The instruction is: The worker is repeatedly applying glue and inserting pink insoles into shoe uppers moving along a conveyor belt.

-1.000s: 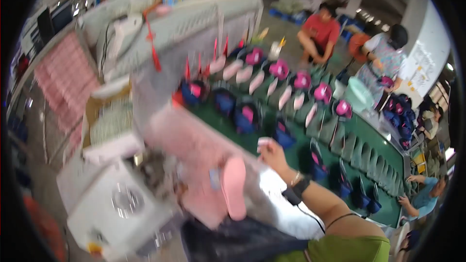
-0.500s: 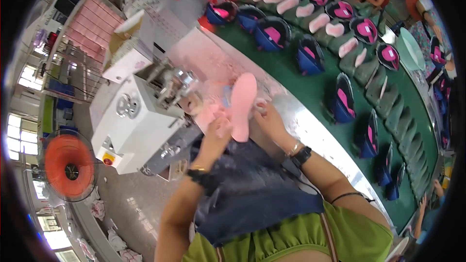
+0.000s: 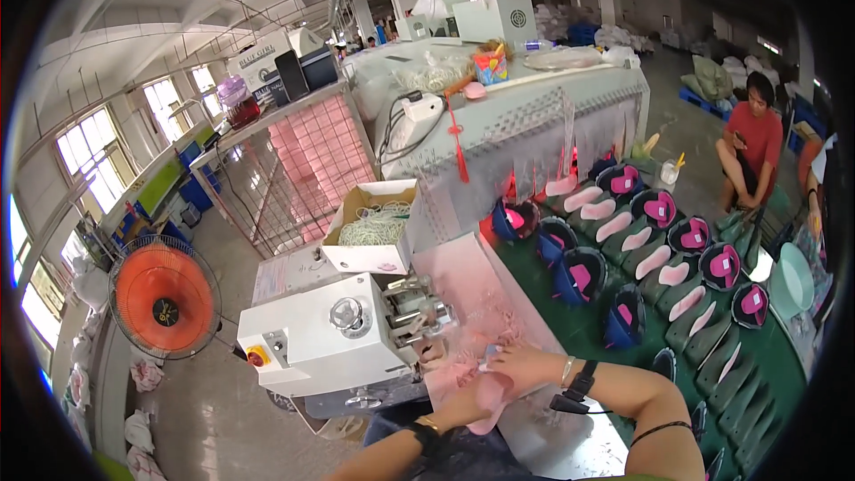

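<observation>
A pink shoe insole (image 3: 489, 403) is gripped in my left hand (image 3: 459, 403), tilted in front of the white machine. My right hand (image 3: 525, 365) reaches across just beyond it, fingers stretched out low over the pink-dusted work surface. Its fingertips are at a small pale-blue thing (image 3: 489, 353) whose kind I cannot make out. Pink trimmings (image 3: 465, 369) lie beside both hands, close to the metal head (image 3: 426, 319) of the white machine (image 3: 329, 336).
A carton of pale cord (image 3: 376, 230) stands behind the machine. At right, a green conveyor belt (image 3: 525, 269) carries blue-and-pink shoe uppers (image 3: 579, 276), pink insoles and dark green soles (image 3: 746, 392). An orange fan (image 3: 165, 297) is at left. A person in red (image 3: 757, 138) sits far right.
The view has tipped up, showing more of the room. The insole has gone from upright to tilted lower down. My right hand has moved from beside it to the work surface beyond.
</observation>
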Action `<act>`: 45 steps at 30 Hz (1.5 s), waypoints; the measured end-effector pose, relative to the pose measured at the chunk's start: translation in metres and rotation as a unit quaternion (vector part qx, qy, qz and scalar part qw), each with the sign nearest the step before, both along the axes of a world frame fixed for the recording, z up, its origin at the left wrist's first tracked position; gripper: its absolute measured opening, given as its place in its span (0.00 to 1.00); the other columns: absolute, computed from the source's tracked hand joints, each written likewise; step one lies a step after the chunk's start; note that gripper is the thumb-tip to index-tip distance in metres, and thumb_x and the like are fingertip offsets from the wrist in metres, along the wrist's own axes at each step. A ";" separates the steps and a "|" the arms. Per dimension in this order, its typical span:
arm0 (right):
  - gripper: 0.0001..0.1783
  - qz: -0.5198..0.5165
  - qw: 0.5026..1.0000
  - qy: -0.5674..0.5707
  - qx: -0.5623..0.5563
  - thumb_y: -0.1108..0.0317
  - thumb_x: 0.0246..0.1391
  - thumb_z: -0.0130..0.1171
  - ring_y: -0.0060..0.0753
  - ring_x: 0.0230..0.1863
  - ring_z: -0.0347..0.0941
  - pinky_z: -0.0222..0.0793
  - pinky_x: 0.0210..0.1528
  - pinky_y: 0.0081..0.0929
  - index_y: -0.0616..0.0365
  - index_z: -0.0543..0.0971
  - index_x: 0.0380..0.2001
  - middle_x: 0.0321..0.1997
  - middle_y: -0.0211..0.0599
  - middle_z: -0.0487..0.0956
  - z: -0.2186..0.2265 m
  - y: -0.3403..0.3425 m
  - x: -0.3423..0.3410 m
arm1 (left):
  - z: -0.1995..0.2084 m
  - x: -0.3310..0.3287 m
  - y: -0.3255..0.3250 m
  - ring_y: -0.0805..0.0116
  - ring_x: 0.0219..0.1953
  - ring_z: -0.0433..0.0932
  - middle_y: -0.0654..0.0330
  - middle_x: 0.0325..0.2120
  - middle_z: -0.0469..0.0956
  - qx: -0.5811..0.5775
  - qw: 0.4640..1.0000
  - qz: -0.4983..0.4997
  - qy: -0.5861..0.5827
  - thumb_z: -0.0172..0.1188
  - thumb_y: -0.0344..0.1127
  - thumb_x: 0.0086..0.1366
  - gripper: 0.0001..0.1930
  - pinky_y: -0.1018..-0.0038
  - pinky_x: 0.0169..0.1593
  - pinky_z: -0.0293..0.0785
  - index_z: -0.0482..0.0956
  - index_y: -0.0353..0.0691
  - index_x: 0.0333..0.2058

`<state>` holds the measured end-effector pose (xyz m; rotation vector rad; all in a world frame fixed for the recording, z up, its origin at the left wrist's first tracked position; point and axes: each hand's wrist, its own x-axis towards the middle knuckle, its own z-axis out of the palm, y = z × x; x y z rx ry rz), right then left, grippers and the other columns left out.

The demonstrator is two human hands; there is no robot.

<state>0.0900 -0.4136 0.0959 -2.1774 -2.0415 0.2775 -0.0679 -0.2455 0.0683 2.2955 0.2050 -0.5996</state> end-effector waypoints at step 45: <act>0.44 -0.330 0.631 0.687 0.144 0.53 0.56 0.69 0.30 0.62 0.70 0.66 0.65 0.29 0.67 0.63 0.66 0.63 0.44 0.73 -0.005 0.026 -0.235 | 0.013 -0.130 0.041 0.69 0.54 0.78 0.59 0.53 0.78 -0.526 0.808 0.261 -0.055 0.68 0.33 0.64 0.28 0.70 0.56 0.75 0.70 0.35 0.61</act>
